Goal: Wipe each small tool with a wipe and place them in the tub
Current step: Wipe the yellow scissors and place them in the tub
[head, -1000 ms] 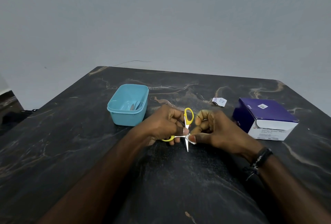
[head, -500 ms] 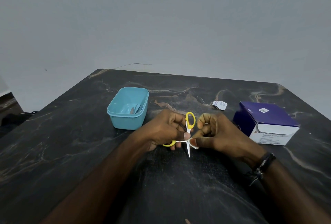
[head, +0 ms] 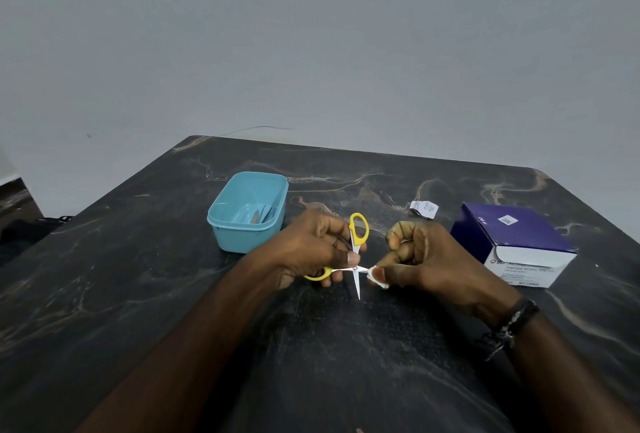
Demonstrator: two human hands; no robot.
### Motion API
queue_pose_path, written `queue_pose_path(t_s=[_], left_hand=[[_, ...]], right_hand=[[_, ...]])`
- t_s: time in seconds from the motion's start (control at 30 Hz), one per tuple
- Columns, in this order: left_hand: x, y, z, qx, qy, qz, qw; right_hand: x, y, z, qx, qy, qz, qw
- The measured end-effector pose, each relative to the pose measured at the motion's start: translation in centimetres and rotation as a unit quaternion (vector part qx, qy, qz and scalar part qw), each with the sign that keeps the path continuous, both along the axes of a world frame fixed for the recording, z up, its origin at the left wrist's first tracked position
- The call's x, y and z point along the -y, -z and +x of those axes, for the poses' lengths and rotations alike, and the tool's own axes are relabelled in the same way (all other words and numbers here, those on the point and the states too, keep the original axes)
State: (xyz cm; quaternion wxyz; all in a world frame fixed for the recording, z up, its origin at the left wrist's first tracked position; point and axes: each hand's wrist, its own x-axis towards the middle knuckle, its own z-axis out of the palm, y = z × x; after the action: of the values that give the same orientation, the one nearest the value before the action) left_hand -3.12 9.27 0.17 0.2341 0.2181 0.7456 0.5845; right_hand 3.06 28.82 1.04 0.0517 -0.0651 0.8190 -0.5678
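At the left of the dark marbled table (head: 138, 294), a light blue tub (head: 248, 211) is standing upright, and a few small tools (head: 263, 215) are lying inside it against its right wall; their kind cannot be told. Just right of the tub, yellow-handled scissors (head: 355, 259) are being held spread wide by the left hand (head: 311, 252), whose fingers are curled round the handles and whose thumb is pressing near the pivot. 1 blade is pointing toward the camera, the other rightward into a white wipe (head: 375, 275). The wipe is being pinched onto that blade tip by the right hand (head: 426, 259), fingers curled. Behind this hand a torn wipe packet (head: 424, 209) is lying flat. At the far right, a purple and white box (head: 516, 245) is resting on the table.
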Motion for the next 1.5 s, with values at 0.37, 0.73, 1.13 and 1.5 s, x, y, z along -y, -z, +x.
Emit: queue_pose_path(t_s=[0.37, 0.73, 1.13, 1.5], left_hand=[[-0.2, 0.1, 0.2, 0.009, 0.034, 0.0, 0.999], [-0.1, 0.0, 0.2, 0.006, 0.027, -0.001, 1.0], [0.0, -0.1, 0.0, 0.013, 0.022, 0.0, 1.0], [-0.3, 0.2, 0.2, 0.011, 0.038, -0.006, 0.999]], right_hand=[[0.7, 0.3, 0.0, 0.002, -0.006, -0.018, 1.0], [0.5, 0.3, 0.0, 0.003, -0.01, -0.015, 1.0], [0.4, 0.4, -0.2, 0.002, -0.018, -0.024, 1.0], [1.1, 0.7, 0.0, -0.006, -0.008, -0.008, 1.0]])
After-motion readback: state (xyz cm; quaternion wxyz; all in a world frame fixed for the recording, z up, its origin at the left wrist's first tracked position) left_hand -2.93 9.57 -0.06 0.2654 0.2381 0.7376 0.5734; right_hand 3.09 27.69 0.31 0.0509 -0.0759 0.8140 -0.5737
